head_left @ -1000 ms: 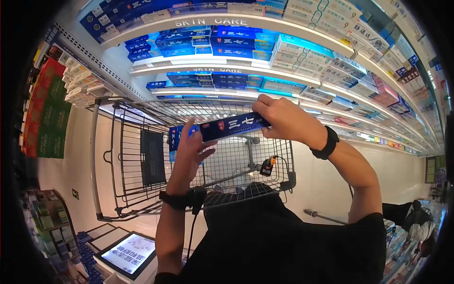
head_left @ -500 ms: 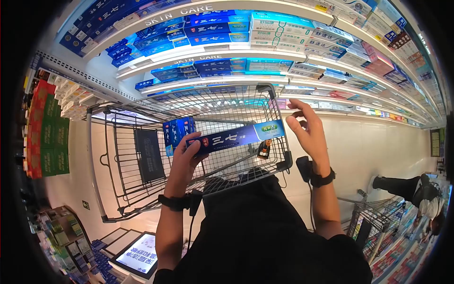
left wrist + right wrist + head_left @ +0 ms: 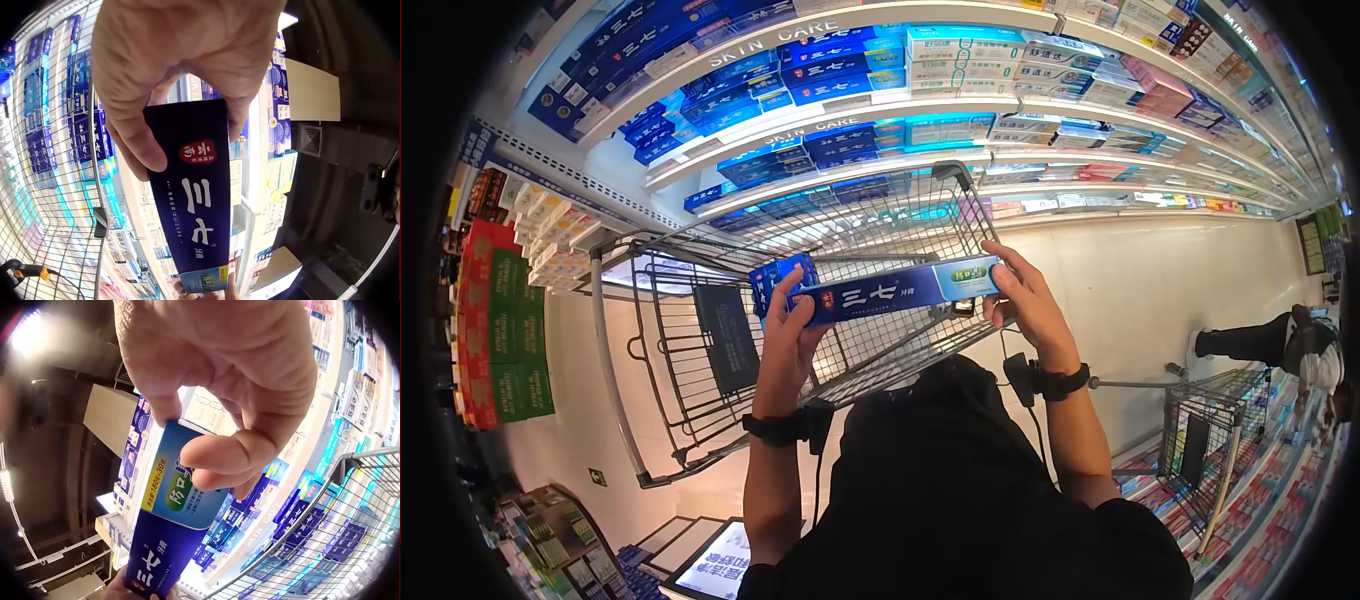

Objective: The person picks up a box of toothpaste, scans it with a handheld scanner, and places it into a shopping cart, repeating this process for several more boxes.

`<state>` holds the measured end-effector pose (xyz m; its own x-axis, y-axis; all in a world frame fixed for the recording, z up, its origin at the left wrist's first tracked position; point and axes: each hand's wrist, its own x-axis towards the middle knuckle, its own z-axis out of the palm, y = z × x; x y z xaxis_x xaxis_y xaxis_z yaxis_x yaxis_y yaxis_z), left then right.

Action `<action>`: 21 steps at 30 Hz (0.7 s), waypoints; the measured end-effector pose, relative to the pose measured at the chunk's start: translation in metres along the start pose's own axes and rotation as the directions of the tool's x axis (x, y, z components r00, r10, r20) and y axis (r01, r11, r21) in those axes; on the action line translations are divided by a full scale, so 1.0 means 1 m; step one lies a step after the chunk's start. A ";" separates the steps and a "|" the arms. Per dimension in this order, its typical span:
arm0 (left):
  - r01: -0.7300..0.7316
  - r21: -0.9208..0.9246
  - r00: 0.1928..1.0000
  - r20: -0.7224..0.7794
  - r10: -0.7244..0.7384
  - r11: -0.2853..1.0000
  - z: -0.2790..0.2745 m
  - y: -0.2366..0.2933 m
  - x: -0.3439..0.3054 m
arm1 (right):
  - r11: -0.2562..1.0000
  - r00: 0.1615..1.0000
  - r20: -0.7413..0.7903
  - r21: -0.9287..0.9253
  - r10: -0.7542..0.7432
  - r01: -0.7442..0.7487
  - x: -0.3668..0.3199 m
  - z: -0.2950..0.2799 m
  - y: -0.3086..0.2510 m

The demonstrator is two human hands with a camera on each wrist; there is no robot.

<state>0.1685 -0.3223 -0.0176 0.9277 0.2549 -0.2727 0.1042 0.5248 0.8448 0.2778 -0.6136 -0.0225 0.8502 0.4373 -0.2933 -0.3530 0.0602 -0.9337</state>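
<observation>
A long blue toothpaste box (image 3: 900,292) with a lighter blue-green end is held level above the shopping cart. My left hand (image 3: 788,335) grips its dark blue end, thumb on one side and fingers on the other, as the left wrist view shows. Around the lighter end my right hand (image 3: 1037,312) pinches with thumb and bent fingers; the right wrist view shows fingertips over the printed face (image 3: 178,481). Beyond the left hand, blue toothpaste boxes (image 3: 778,272) are in the cart, partly hidden by that hand.
The wire cart (image 3: 700,350) stands before me, with a small dark item (image 3: 964,307) in it. Shelves (image 3: 800,112) stacked with toothpaste boxes run along the far side. At right are another cart (image 3: 1205,440) and a person (image 3: 1280,345). A lit screen (image 3: 718,565) stands at lower left.
The right hand let go of the box and drew off to the right, then came back to pinch its lighter end. The left hand kept its end. The view has shifted slightly.
</observation>
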 end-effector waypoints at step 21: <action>0.062 -0.089 0.993 0.105 -0.052 0.994 -0.057 -0.022 -0.034 | 0.983 0.995 0.074 0.174 -0.067 0.053 -0.024 0.038 0.040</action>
<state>0.1142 -0.2964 -0.0529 0.9534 0.1408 -0.2668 0.1288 0.6097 0.7821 0.2287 -0.5880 -0.0449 0.8407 0.4973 -0.2143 -0.3700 0.2386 -0.8979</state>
